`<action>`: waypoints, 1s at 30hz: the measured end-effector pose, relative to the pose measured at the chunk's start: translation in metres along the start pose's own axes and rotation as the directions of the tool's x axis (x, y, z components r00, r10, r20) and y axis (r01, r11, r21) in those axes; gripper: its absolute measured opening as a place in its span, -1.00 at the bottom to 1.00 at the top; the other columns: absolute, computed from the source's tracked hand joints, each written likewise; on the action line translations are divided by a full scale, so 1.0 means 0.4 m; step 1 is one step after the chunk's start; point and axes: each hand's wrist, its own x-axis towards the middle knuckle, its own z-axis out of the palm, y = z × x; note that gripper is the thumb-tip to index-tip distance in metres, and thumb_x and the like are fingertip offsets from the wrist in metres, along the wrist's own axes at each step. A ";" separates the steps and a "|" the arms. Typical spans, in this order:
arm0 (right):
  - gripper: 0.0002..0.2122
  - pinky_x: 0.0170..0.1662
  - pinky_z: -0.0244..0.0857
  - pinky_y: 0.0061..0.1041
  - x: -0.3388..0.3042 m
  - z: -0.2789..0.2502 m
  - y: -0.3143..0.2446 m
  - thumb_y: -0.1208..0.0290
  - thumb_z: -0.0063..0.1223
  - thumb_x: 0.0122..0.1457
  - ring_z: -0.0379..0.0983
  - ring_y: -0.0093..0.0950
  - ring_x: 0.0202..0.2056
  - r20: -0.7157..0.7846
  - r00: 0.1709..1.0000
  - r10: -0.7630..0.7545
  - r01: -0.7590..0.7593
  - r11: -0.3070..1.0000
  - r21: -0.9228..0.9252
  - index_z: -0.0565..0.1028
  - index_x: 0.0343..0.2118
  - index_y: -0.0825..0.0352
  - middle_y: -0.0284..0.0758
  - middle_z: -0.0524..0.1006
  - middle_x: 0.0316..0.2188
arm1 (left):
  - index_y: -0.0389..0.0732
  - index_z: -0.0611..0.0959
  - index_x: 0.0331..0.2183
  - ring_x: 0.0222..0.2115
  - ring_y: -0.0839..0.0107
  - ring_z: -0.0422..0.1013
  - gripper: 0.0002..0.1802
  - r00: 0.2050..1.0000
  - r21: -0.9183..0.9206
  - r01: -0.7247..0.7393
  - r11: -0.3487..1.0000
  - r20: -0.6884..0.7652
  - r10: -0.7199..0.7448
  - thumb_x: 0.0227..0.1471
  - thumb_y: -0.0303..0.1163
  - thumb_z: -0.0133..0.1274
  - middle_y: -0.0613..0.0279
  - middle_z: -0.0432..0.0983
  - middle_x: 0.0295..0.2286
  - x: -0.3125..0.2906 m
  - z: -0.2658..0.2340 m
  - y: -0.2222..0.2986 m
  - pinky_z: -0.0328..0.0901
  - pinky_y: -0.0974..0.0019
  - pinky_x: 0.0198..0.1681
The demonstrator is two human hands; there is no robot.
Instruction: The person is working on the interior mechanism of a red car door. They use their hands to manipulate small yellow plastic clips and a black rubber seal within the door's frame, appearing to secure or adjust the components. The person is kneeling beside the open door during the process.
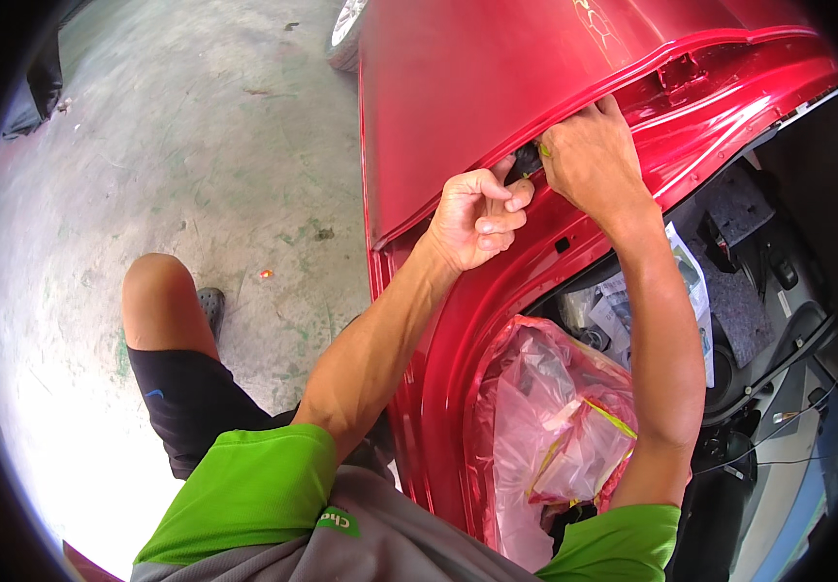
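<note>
Both my hands are at the narrow gap between a large red car panel and the red door frame. My left hand is turned palm up at the panel's edge, its fingers curled inward. Its upper fingertips reach a small black part in the gap, with yellow-green bits beside it. Whether they pinch anything is hidden. On the other side of that part, my right hand shows its back, bent over the panel edge. Its fingers go into the gap and cannot be seen.
Crumpled pink plastic sheeting lies inside the door opening below my right forearm. Papers, grey carpeted pieces and thin cables are in the car interior. A wheel shows past the panel. Stained concrete floor stretches to the left.
</note>
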 end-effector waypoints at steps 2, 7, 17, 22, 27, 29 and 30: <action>-0.92 -0.06 0.31 -0.26 -0.005 0.001 -0.010 0.44 0.18 0.00 0.57 -0.32 -0.24 -0.005 0.999 0.036 -0.036 0.999 -0.028 0.68 -0.47 0.25 -0.28 0.65 -0.44 | 0.08 0.71 0.06 -0.75 0.54 0.19 -0.44 0.998 0.028 0.057 0.998 0.028 -0.058 0.14 -0.53 -0.17 0.14 0.36 -0.39 0.007 -0.013 0.019 0.22 0.48 -0.81; -0.93 -0.14 0.28 -0.30 -0.013 0.006 -0.020 0.45 0.20 -0.01 0.57 -0.36 -0.25 -0.017 0.997 0.075 -0.076 0.995 -0.061 0.68 -0.49 0.24 -0.31 0.64 -0.46 | 0.16 0.61 0.13 -0.75 0.53 0.19 -0.38 0.997 0.094 0.059 0.994 0.041 -0.063 0.11 -0.54 -0.17 0.12 0.36 -0.38 0.007 -0.012 0.016 0.22 0.47 -0.81; -0.91 -0.13 0.25 -0.26 -0.008 0.001 -0.025 0.44 0.17 0.01 0.56 -0.34 -0.26 -0.028 0.994 0.108 -0.109 0.992 -0.070 0.68 -0.44 0.24 -0.30 0.64 -0.46 | 0.10 0.44 -0.04 -0.74 0.47 0.22 -0.57 0.998 0.235 0.067 0.970 -0.036 -0.060 0.06 -0.55 -0.13 0.09 0.41 -0.41 0.004 0.018 0.018 0.21 0.41 -0.81; -0.90 -0.14 0.22 -0.25 -0.006 0.007 -0.023 0.40 0.15 0.01 0.56 -0.34 -0.26 -0.025 0.994 0.106 -0.107 0.993 -0.048 0.68 -0.47 0.21 -0.31 0.65 -0.47 | 0.28 0.41 0.03 -0.71 0.45 0.27 -0.44 0.987 0.356 0.089 0.930 -0.157 -0.034 0.04 -0.53 -0.09 0.18 0.42 -0.44 -0.005 0.034 0.022 0.23 0.34 -0.74; -0.90 -0.14 0.21 -0.25 -0.003 0.008 -0.032 0.37 0.18 -0.01 0.57 -0.38 -0.25 -0.017 0.987 0.158 -0.159 0.983 -0.092 0.69 -0.48 0.19 -0.34 0.67 -0.47 | 0.25 0.43 -0.02 -0.72 0.46 0.25 -0.53 0.967 0.381 0.099 0.919 -0.254 0.001 0.07 -0.50 -0.11 0.19 0.42 -0.44 -0.003 0.057 0.004 0.21 0.38 -0.77; -0.90 -0.12 0.19 -0.26 -0.001 0.007 -0.036 0.33 0.22 -0.01 0.56 -0.39 -0.22 -0.019 0.983 0.181 -0.182 0.982 -0.058 0.69 -0.46 0.19 -0.36 0.67 -0.45 | 0.27 0.43 0.01 -0.71 0.47 0.25 -0.52 0.966 0.415 0.084 0.906 -0.258 0.029 0.09 -0.48 -0.10 0.22 0.43 -0.45 -0.004 0.052 0.005 0.20 0.40 -0.76; -0.89 -0.11 0.19 -0.26 -0.001 0.007 -0.040 0.32 0.23 -0.01 0.55 -0.40 -0.21 -0.021 0.980 0.200 -0.201 0.979 -0.048 0.69 -0.46 0.19 -0.37 0.67 -0.43 | 0.26 0.43 0.01 -0.71 0.48 0.25 -0.52 0.962 0.435 0.068 0.898 -0.267 0.056 0.08 -0.48 -0.09 0.22 0.43 -0.45 -0.005 0.060 0.002 0.20 0.40 -0.76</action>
